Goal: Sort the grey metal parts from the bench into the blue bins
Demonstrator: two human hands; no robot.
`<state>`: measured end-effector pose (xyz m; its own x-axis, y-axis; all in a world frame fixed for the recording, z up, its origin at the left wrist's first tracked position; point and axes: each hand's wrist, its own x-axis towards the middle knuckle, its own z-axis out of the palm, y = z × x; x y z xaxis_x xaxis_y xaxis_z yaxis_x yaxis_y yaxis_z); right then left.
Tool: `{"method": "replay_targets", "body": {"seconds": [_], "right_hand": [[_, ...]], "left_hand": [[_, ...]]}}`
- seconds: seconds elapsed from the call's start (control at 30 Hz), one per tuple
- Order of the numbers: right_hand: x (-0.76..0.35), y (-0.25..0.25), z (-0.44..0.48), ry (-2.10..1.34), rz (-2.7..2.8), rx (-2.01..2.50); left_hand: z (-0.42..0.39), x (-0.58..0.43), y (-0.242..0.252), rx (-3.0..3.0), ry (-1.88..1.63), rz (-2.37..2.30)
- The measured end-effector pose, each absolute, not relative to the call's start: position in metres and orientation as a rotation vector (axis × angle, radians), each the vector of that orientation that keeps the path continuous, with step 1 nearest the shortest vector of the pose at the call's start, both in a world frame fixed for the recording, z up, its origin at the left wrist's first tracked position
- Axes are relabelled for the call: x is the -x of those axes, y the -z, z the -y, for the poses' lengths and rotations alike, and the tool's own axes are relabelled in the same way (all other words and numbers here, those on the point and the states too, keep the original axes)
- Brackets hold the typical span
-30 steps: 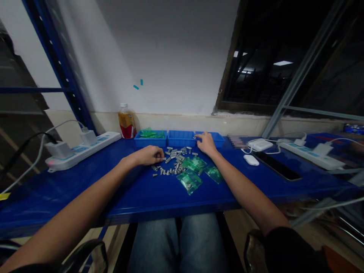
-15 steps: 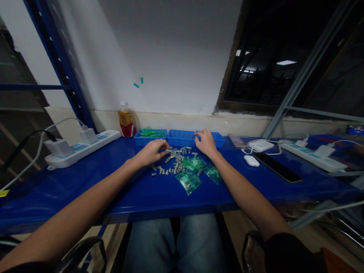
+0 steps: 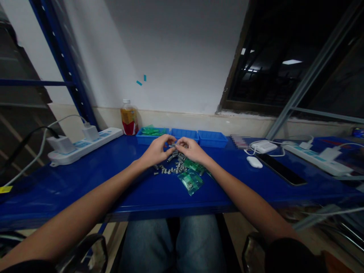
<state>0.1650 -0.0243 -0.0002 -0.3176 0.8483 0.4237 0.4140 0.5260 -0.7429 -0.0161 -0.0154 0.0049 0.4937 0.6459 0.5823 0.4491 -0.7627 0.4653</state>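
Note:
My left hand (image 3: 157, 150) and my right hand (image 3: 191, 149) meet above a pile of small metal parts (image 3: 178, 165). A small grey metal piece (image 3: 172, 146) shows between their fingertips. My left thumb and fingers curve round its left side, and my right fingers pinch its right end. Green-tinted clear bags (image 3: 190, 181) lie just right of the pile, one partly under my right wrist. Behind my hands stand three blue trays: the left tray (image 3: 142, 140) holds green pieces, the middle tray (image 3: 184, 132) is partly covered by my hands, and the right tray (image 3: 212, 139) stands beside it.
A drink bottle (image 3: 129, 118) stands by the left tray. Power strips lie at the left (image 3: 85, 146) and right (image 3: 318, 160) of the blue table (image 3: 136, 197). A dark phone (image 3: 281, 168) and a white case (image 3: 254, 162) are at the right.
My right hand has moved left from the right tray to meet my left hand over the pile. My left hand has shifted slightly, and the view has tilted a little.

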Motion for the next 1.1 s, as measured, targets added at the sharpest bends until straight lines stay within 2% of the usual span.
{"method": "replay_targets", "body": {"seconds": [0.23,0.57,0.67,0.87,1.0,1.1], "right_hand": [[-0.166,0.001,0.026,-0.418,1.930,1.025],[-0.167,0.002,0.020,-0.593,1.866,1.097],[-0.173,0.003,0.015,-0.444,1.828,1.107],[-0.207,0.009,-0.009,-0.019,1.697,1.289],[-0.230,0.018,-0.025,0.173,1.693,1.414],[-0.237,0.023,-0.031,0.236,1.725,1.512]], "left_hand": [[0.007,0.014,0.001,-2.067,-0.965,-0.974],[0.001,0.015,0.006,-2.149,-1.097,-0.960],[0.002,0.018,0.004,-2.322,-0.948,-1.068],[0.000,0.028,0.005,-2.623,-0.365,-1.231],[-0.002,0.028,0.007,-2.660,-0.322,-1.252],[-0.003,0.026,0.010,-2.732,-0.419,-1.184]]}}
